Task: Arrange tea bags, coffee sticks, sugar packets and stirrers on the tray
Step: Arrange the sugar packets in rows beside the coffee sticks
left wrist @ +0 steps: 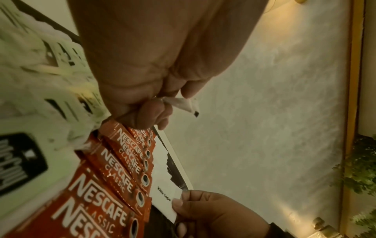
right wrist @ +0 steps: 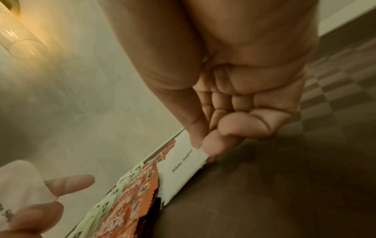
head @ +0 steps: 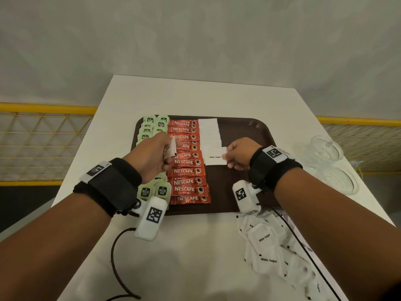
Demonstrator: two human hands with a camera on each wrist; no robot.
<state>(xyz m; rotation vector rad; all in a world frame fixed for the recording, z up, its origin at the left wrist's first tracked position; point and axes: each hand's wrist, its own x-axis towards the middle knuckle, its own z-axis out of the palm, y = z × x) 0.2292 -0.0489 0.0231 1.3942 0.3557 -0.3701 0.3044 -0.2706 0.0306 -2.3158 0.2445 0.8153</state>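
A dark brown tray (head: 249, 129) lies on the white table. On it run two columns of green tea bags (head: 155, 123), a column of red Nescafe coffee sticks (head: 186, 164) and a column of white sugar packets (head: 209, 131). My right hand (head: 235, 155) pinches the right edge of the nearest sugar packet (head: 213, 158) at the end of that column; in the right wrist view thumb and forefinger (right wrist: 200, 141) meet on this packet (right wrist: 187, 162). My left hand (head: 155, 153) hovers over the coffee sticks and grips another white sugar packet (head: 172, 148), whose corner (left wrist: 183, 103) sticks out of the fist.
A loose heap of white sugar packets (head: 271, 246) lies on the table right of the tray's near edge. Clear glass containers (head: 327, 148) stand at the table's right edge. A black cable (head: 117, 257) trails from the left wrist. A yellow railing (head: 43, 109) runs behind the table.
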